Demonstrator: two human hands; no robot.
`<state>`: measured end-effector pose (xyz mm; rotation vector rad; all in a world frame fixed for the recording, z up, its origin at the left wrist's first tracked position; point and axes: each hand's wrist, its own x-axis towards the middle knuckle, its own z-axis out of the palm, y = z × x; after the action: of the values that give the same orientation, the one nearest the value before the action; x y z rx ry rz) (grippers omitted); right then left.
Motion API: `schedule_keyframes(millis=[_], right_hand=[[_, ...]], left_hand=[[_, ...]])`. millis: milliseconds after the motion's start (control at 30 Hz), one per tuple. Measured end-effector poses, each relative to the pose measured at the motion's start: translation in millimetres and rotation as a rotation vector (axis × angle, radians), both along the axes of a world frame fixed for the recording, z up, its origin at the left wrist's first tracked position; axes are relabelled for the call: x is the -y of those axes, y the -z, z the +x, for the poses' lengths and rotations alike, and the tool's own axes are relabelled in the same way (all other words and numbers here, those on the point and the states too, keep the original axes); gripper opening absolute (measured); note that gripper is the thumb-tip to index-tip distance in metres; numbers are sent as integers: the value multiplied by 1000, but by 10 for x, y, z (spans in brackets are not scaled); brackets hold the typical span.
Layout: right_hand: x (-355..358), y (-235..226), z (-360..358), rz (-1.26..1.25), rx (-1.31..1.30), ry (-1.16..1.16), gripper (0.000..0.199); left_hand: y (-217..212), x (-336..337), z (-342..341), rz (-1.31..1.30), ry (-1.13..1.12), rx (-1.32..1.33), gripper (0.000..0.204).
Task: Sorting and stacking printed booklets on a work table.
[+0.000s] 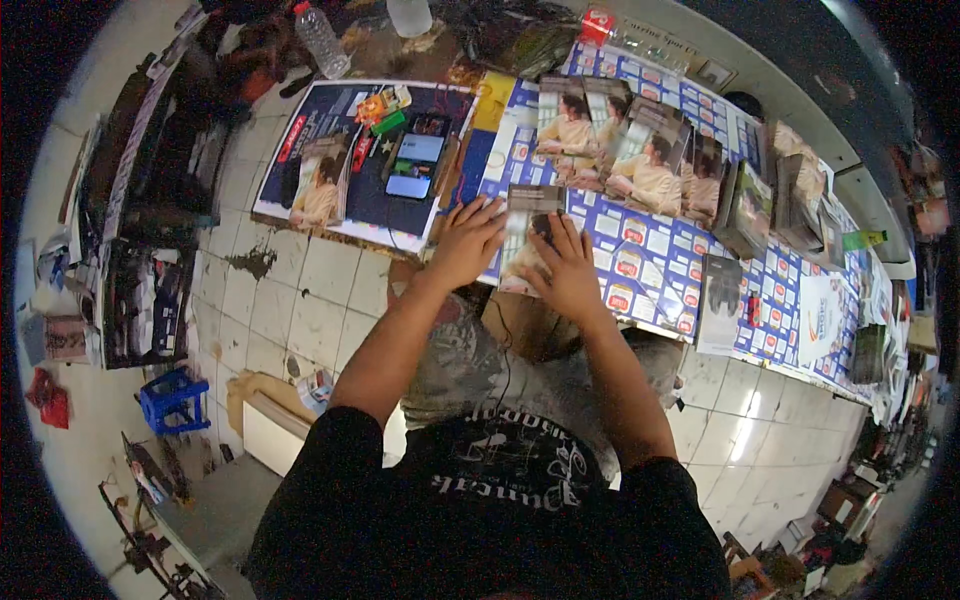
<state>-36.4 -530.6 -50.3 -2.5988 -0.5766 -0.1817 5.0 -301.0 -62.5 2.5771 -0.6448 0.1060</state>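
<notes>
A printed booklet (pixel 522 208) with a picture of a person on its cover lies in front of me at the table's near edge. My right hand (pixel 565 270) rests on its right part, fingers spread over the cover. Beside its left edge is my left hand (pixel 468 245), fingers stretched out and lying flat; whether it touches the booklet I cannot tell. Both hands are open. Beyond them, stacks of matching booklets (pixel 645 160) spread over the blue-and-white patterned sheet (pixel 640 235).
On the left, a dark printed sheet (pixel 345 110) carries another booklet stack (pixel 320 190) and a lit phone (pixel 415 160). A plastic bottle (pixel 322 42) stands behind. Thicker piles (pixel 745 210) and a grey leaflet (pixel 718 300) lie right. A blue stool (pixel 173 400) stands on the floor.
</notes>
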Motion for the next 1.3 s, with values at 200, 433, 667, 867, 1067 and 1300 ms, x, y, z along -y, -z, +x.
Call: schedule_keyframes(millis=[200, 433, 667, 867, 1067, 1300], right_hand=[[-31, 8, -3, -41, 14, 23, 62], [-43, 13, -15, -67, 29, 18, 61], [-56, 5, -30, -82, 3, 25, 63], [-13, -36, -23, -44, 6, 11, 61], [7, -17, -20, -18, -25, 17, 63], [-23, -15, -22, -5, -20, 38, 63]], left_hand=[[-55, -51, 49, 36, 92, -45, 67], [-61, -109, 34, -5, 146, -68, 76], [-61, -113, 27, 63, 144, -75, 78], [-244, -18, -46, 190, 103, -65, 77], [-198, -39, -20, 134, 120, -80, 75], [-293, -5, -94, 286, 148, -25, 69]])
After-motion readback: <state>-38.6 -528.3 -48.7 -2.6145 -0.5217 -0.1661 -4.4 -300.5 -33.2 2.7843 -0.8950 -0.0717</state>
